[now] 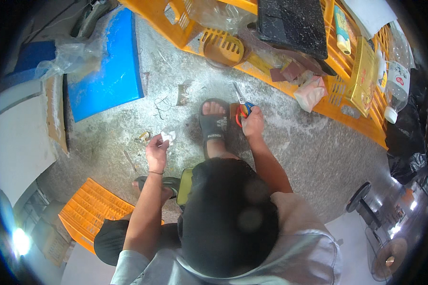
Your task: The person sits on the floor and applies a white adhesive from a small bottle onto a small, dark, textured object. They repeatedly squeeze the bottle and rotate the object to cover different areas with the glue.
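Note:
My left hand (156, 153) is closed in a pinch on a small white crumpled piece (168, 137), perhaps paper or cloth. Its fingertips point up and to the right over the concrete floor. My right hand (253, 124) grips a pair of scissors (243, 105) by the blue and red-orange handles. Their metal blades point up and to the left, beside my sandalled foot (214, 118), well apart from the white piece. A small brownish object (144, 137) lies on the floor beside my left hand.
Ahead, a yellow-orange plastic crate (266, 78) bears a black slab (292, 28), a gold box (363, 76) and a plastic bottle (397, 88). A blue panel (107, 66) lies at left. Another orange crate (92, 209) sits lower left. Tangled thread (163, 105) lies on the floor.

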Available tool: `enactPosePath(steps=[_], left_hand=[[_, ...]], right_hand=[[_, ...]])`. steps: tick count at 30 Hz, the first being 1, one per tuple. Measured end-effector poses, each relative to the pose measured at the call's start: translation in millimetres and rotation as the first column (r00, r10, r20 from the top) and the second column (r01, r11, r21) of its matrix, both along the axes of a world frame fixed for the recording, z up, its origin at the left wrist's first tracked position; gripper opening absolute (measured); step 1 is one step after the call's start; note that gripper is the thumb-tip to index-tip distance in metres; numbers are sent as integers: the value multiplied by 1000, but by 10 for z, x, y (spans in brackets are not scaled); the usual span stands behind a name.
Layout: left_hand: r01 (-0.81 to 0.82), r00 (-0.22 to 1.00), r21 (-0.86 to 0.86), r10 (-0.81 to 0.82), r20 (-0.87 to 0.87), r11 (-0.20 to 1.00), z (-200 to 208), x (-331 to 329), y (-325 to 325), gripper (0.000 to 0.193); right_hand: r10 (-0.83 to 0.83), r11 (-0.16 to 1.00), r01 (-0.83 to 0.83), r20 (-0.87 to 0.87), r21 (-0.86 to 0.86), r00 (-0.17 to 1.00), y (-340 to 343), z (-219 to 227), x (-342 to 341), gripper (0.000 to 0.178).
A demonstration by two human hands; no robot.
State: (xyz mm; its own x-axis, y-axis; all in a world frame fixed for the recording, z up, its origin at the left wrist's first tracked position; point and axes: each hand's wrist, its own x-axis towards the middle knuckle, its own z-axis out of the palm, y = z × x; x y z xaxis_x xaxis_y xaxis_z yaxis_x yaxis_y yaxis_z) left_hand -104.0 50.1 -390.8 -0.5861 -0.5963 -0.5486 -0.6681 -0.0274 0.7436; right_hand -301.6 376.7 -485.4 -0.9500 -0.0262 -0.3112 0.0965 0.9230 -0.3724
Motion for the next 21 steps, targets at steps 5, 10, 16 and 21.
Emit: enactPosePath(steps=[5,10,16,21], left_hand=[[-105,994,41,105,-9,994,-5,287,-183,26],[-75,997,3,75,7,997,-58,405,-226,23],[-73,997,32,72,22,997,-73,400,-213,26],[-45,998,-35,46,38,998,-51,415,-252,27]], right_hand=[[6,997,-1,-68,80,998,58,117,-25,43],[-46,983,26,105,184,993,-83,233,-142,39],[-229,972,229,7,-51,973,-230,207,-291,29],[-294,943,257,-170,-212,941,91,351,-804,33]])
